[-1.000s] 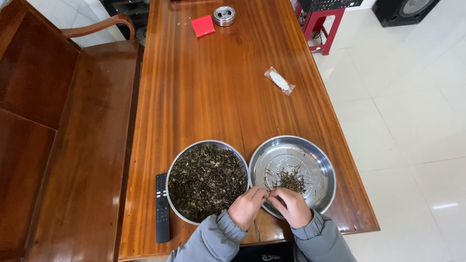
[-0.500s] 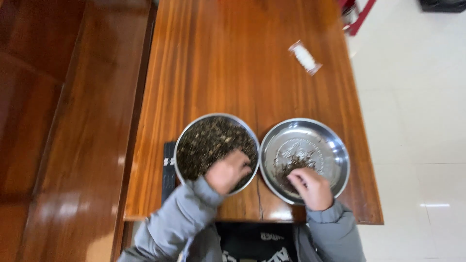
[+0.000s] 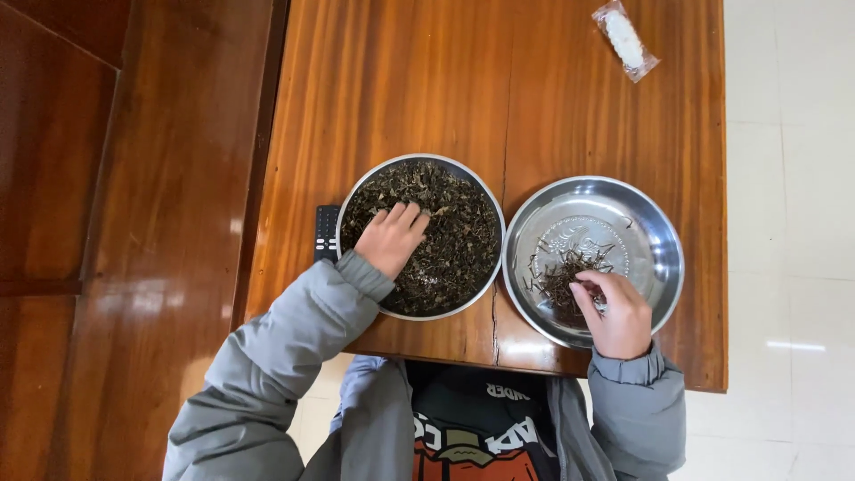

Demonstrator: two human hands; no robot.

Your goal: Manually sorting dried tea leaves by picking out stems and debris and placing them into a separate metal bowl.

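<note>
While left hand [image 3: 389,239] rests on leaves [image 3: 454,240], right fingers [image 3: 590,287] touch stems [image 3: 563,278].

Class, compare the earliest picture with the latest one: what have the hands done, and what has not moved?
The left hand moved from the bowls' gap onto the full bowl. The right hand shifted into the steel bowl, over its stems. Both bowls and the remote stayed.

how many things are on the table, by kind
Round metal bowls: 2, one full of dark dried leaves under the left hand, one nearly empty with a few stems under the right hand
Black remote control: 1
Small clear wrapped packet: 1
Total: 4 things on the wooden table
</note>
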